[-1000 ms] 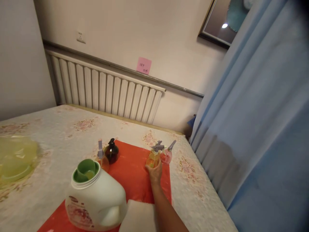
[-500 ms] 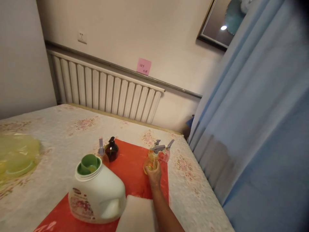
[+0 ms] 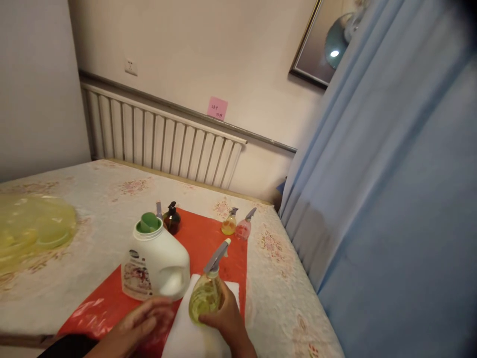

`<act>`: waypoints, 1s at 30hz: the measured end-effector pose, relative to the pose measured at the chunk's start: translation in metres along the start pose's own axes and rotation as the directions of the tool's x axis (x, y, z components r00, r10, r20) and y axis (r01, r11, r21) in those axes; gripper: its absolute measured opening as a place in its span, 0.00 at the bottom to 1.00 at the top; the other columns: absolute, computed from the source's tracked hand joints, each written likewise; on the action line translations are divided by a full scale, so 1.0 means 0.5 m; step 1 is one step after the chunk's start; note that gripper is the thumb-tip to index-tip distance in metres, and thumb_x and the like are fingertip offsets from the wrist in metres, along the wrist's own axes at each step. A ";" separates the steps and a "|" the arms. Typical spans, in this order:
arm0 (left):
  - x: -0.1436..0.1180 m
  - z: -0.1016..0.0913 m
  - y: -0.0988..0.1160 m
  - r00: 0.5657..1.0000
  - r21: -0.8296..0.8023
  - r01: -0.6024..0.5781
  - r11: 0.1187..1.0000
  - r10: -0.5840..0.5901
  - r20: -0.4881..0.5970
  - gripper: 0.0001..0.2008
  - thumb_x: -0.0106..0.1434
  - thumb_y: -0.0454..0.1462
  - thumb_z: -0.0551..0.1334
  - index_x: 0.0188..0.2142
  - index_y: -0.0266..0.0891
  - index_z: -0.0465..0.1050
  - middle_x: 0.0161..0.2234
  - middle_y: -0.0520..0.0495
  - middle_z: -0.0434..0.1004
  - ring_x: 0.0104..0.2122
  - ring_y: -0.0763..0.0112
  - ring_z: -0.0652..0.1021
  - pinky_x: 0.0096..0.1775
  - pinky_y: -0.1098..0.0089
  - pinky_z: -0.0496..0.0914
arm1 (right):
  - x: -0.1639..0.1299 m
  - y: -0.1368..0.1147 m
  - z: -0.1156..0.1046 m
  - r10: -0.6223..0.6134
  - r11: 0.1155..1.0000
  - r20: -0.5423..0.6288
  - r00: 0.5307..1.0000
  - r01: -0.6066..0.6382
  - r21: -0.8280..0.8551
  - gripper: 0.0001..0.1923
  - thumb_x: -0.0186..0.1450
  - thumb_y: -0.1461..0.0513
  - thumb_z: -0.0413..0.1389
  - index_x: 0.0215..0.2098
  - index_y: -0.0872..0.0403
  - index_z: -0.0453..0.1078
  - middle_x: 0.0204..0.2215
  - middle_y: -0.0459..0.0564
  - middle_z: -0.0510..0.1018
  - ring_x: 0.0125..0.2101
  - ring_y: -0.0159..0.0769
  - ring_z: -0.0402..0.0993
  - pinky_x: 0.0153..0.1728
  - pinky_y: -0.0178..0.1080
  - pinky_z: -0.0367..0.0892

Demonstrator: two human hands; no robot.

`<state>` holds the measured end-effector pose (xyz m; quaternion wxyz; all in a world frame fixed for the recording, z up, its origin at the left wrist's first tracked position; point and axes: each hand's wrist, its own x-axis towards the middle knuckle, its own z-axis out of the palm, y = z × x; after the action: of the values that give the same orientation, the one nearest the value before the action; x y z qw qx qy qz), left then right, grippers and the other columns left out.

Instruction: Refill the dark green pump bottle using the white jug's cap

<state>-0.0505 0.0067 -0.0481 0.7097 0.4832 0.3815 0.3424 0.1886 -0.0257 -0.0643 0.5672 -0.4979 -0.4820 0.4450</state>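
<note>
In my right hand (image 3: 228, 315) is a clear spray bottle (image 3: 204, 298) of yellow liquid, tilted, with a grey trigger head. It is over a white cloth or pad (image 3: 182, 330). My left hand (image 3: 143, 320) is open with loosely bent fingers, below a big white jug (image 3: 166, 263); it holds nothing. A green cup-like piece (image 3: 149, 222) sits in the jug's mouth. Farther back stand a small yellow spray bottle (image 3: 228, 226) and a pink spray bottle (image 3: 243, 228). Behind the jug is a dark pump bottle (image 3: 172, 220), with a grey spray head (image 3: 158, 209) beside it.
A shiny red sheet (image 3: 201, 238) lies under these things on a flowered bed or table cover (image 3: 100, 199). At the left rests a translucent yellow plastic item (image 3: 40, 223). A blue curtain (image 3: 357, 174) hangs at the right; a radiator (image 3: 164, 136) lines the wall.
My right hand has brought the yellow spray bottle from beside the back bottles nearer to me, over the white cloth or pad. My left hand has come into view.
</note>
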 end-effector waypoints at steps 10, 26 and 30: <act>0.032 0.099 0.042 0.934 0.085 -0.206 0.975 0.170 0.315 0.25 0.58 0.50 0.67 0.53 0.46 0.73 0.52 0.43 0.77 0.56 0.50 0.72 0.56 0.56 0.66 | -0.109 -0.031 0.035 0.033 0.999 0.272 0.962 -0.041 0.023 0.40 0.39 0.64 0.71 0.52 0.54 0.70 0.44 0.49 0.79 0.45 0.49 0.75 0.46 0.43 0.69; 0.010 0.152 0.028 0.936 0.003 -0.165 0.986 0.156 0.315 0.18 0.52 0.42 0.72 0.40 0.38 0.75 0.37 0.48 0.77 0.39 0.64 0.75 0.40 0.69 0.68 | -0.149 0.008 0.021 0.037 0.999 0.219 0.975 -0.041 0.013 0.45 0.38 0.63 0.70 0.55 0.53 0.69 0.47 0.51 0.79 0.47 0.53 0.75 0.48 0.48 0.69; 0.016 0.169 0.012 0.942 0.009 -0.282 0.959 0.275 0.191 0.15 0.45 0.37 0.73 0.31 0.39 0.72 0.31 0.53 0.73 0.36 0.65 0.74 0.38 0.70 0.67 | -0.152 0.000 0.021 0.053 0.998 0.182 0.982 -0.056 0.011 0.43 0.36 0.62 0.70 0.52 0.54 0.71 0.45 0.51 0.80 0.46 0.53 0.75 0.48 0.48 0.69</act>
<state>0.0263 -0.0207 -0.0236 0.6782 0.5750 0.2468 0.3854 0.1676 -0.0990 -0.0718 0.5125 -0.4637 -0.5145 0.5076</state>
